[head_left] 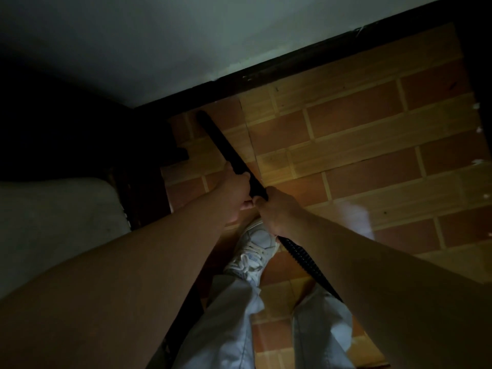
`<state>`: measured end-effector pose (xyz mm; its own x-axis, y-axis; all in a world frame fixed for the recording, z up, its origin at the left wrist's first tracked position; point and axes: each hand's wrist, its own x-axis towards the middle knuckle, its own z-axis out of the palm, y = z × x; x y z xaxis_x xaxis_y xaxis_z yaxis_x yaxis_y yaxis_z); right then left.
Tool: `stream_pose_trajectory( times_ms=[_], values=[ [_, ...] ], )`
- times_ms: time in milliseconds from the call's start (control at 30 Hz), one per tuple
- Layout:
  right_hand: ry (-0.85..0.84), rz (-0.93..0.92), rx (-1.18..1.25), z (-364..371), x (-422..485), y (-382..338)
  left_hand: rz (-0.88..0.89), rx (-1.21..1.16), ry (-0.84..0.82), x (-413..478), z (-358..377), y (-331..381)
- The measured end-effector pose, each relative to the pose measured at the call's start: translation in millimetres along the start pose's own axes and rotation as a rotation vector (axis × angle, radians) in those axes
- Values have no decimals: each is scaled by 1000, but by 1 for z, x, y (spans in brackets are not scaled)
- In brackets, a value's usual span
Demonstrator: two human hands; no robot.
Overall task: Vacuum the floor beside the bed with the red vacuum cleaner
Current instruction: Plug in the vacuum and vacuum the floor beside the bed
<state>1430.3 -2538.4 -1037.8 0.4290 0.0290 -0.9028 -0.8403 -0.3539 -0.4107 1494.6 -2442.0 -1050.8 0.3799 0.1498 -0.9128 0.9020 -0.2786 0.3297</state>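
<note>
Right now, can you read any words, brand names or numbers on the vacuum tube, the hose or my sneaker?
None can be read. The black vacuum tube and ribbed hose show no lettering; the white sneaker has bluish marks too blurred to read.

The floor (346, 134) shows a brick pattern: orange-brown blocks between pale tan wood-grain strips. Over it, the wand (221, 145) and its ribbed hose (303, 259) are black. The shoe (253, 251) is white with cream laces, the trousers (229, 328) pale blue. The wall (213, 35) beyond it is off-white.
</note>
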Motion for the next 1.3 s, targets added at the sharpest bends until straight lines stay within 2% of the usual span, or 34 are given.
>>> stream_pose_trajectory(
  times_ms=[133,367,467,633,800,933,1033,1300],
  values=[
    [18,-2,-48,-14,-7,9,2,-26,-60,-5,13,-1],
    [157,-20,-42,-29,-22,40,29,49,-169,-14,51,-7],
    [203,14,42,-35,-28,52,28,105,-203,-20,68,-4],
    [214,28,49,-45,-34,59,74,187,-225,-22,93,1],
    [299,54,115,-53,-29,62,123,221,-237,-22,103,8],
    [261,34,118,-58,-30,64,135,229,-213,-21,104,6],
    [231,11,90,-62,-30,65,82,194,-204,-23,101,3],
    [265,46,170,-65,-39,65,67,195,-255,-29,113,5]
  ],
)
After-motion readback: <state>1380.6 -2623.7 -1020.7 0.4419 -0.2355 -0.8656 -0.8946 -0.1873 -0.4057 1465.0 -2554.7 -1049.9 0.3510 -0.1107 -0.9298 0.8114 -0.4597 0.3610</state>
